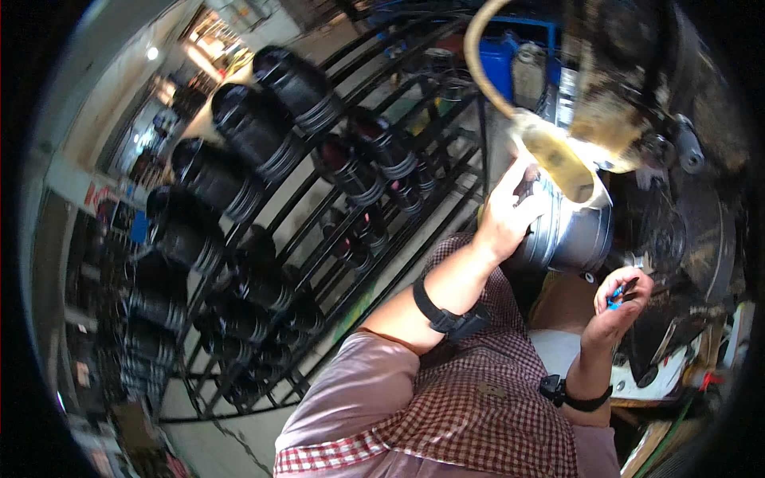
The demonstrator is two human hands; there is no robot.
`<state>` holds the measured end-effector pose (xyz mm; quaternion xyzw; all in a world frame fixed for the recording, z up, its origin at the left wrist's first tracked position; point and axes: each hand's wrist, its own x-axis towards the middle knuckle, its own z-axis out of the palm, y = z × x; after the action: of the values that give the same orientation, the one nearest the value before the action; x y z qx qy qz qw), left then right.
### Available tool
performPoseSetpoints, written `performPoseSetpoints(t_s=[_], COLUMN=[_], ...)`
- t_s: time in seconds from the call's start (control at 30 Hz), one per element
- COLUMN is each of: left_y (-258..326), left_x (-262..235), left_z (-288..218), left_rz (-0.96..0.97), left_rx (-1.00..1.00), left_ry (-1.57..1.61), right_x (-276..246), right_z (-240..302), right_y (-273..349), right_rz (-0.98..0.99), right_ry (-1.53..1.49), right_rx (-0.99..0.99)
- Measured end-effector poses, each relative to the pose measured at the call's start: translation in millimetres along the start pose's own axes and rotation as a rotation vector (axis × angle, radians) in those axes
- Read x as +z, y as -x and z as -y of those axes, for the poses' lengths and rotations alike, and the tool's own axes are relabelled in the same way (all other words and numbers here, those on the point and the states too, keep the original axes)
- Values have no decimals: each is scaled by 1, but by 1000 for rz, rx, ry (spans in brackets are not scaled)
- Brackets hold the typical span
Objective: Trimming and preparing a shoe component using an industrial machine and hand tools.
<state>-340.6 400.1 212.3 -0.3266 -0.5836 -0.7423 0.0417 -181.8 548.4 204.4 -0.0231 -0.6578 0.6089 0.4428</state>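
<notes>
A shiny grooved metal cylinder [586, 235] is at the machine on the right, strongly lit from above. My left hand [506, 211] reaches up to its left side, with thumb and fingers pressed round its edge; some fingertips are hidden behind the lamp. Below and to the right of the cylinder, apart from it, my right hand [621, 299] is curled closed around a small blue and black tool [615, 301]. Too little of that tool shows to tell its kind. Just above the cylinder hangs a yellowish lamp [558, 163].
Black metal racks [374, 275] stand at my left, bearing several dark cylinders [255, 131] with ribbed ends. A dirty machine [637, 80] rises close on the right. Behind the lamp's curved pale hose [472, 56] stands a blue container [496, 68].
</notes>
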Motion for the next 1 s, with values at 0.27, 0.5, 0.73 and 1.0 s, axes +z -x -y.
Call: performPoseSetpoints(t_s=[0.27,0.5,0.73,1.0], left_y=[77,97,97,118], left_x=[-48,-42,-61,-57], left_z=[-24,-53,-48,-109], left_rz=[-400,-326,-335,-101], left_rx=[10,170,-168,-675], left_ry=[-216,-681,731,610], right_x=[24,102,72,80], right_z=[30,13,41,79], right_y=[-4,5,-20,-20], right_rz=[416,382,365,1014], right_ry=[182,109,197,992], right_rx=[370,96,-198,-499])
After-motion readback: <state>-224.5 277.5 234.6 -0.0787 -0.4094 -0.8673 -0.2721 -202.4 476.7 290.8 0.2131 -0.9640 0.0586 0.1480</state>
